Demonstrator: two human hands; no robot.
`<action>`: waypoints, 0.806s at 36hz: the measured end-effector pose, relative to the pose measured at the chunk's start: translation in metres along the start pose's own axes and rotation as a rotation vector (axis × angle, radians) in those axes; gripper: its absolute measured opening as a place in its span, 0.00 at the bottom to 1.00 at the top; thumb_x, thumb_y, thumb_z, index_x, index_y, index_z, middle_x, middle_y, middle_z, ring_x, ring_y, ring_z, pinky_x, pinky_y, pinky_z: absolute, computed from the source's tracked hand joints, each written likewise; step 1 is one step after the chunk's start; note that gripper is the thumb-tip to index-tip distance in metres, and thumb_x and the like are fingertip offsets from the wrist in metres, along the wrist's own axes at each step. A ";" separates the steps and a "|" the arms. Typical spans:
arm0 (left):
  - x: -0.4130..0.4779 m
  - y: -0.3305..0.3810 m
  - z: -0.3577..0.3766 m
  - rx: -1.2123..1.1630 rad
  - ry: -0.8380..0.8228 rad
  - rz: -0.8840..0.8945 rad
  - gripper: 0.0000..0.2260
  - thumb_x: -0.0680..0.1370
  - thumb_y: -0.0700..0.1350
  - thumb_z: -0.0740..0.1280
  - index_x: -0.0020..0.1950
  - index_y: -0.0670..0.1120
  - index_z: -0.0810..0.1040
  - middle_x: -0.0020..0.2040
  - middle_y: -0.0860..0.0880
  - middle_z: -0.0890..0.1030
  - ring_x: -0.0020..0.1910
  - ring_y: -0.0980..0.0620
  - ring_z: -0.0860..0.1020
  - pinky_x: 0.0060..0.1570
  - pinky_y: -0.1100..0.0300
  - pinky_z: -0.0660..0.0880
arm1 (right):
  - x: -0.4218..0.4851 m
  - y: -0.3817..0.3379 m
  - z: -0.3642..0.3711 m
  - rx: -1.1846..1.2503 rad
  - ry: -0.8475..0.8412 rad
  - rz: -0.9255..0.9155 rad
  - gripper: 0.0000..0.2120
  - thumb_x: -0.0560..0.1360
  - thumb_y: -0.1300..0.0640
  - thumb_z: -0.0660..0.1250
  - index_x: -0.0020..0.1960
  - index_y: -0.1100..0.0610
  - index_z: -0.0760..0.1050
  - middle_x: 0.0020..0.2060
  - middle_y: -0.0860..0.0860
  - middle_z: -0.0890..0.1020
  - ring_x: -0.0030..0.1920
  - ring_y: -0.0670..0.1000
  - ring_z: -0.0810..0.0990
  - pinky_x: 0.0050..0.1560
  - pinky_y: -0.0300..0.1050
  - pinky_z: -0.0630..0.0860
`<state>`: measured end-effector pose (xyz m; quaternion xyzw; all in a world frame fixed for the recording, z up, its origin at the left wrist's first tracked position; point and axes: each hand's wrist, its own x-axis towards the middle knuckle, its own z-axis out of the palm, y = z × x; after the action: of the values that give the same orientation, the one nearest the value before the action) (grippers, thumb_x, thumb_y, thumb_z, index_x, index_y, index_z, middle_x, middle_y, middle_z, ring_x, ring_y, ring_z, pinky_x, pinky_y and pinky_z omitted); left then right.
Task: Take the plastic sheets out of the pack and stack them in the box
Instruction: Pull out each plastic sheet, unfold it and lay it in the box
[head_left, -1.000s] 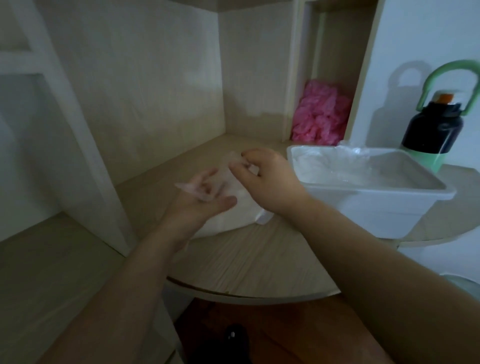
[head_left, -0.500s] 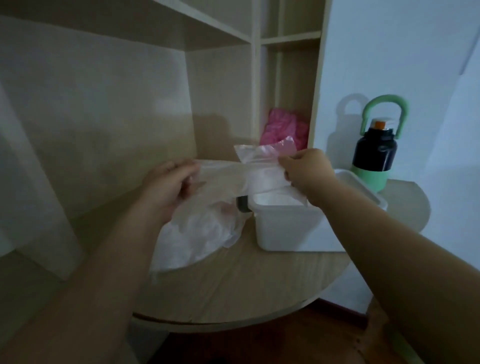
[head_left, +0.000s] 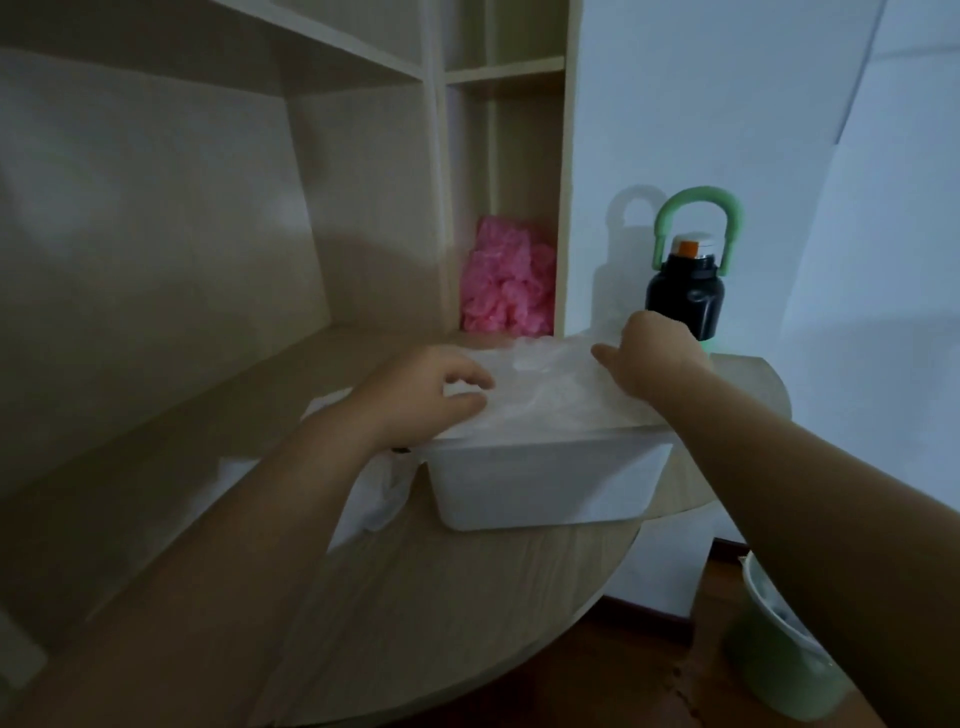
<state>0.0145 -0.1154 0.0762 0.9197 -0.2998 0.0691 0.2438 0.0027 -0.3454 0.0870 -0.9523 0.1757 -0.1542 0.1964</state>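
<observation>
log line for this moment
plastic sheet: spread over box; left hand: holds sheet; right hand: on sheet, fingers hidden

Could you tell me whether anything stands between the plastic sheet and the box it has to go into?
Nothing visible does. The plastic sheet already lies across the open top of the white box, with the left hand and right hand on it. The bottle stands behind the box.
</observation>
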 end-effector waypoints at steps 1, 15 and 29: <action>0.004 0.000 0.004 0.024 -0.057 -0.015 0.10 0.77 0.47 0.68 0.58 0.52 0.81 0.55 0.55 0.78 0.56 0.56 0.75 0.58 0.58 0.71 | -0.001 0.000 -0.002 -0.008 0.014 -0.001 0.19 0.78 0.47 0.62 0.60 0.62 0.68 0.44 0.55 0.75 0.42 0.54 0.72 0.42 0.47 0.70; 0.050 0.014 0.031 0.331 -0.490 -0.135 0.17 0.79 0.50 0.65 0.68 0.52 0.75 0.67 0.53 0.75 0.63 0.52 0.73 0.61 0.61 0.67 | 0.000 -0.017 0.017 -0.291 -0.610 -0.306 0.27 0.73 0.43 0.68 0.67 0.56 0.72 0.64 0.53 0.76 0.57 0.52 0.78 0.60 0.47 0.72; 0.032 0.019 0.005 0.048 -0.233 -0.104 0.15 0.76 0.52 0.69 0.62 0.51 0.80 0.59 0.54 0.80 0.48 0.62 0.77 0.53 0.65 0.72 | -0.003 -0.018 0.006 -0.102 -0.461 -0.334 0.34 0.73 0.46 0.69 0.74 0.53 0.60 0.71 0.52 0.66 0.63 0.54 0.72 0.57 0.45 0.72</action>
<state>0.0291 -0.1475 0.0882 0.9413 -0.2764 -0.0437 0.1886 0.0069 -0.3267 0.0889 -0.9865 -0.0255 0.0452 0.1550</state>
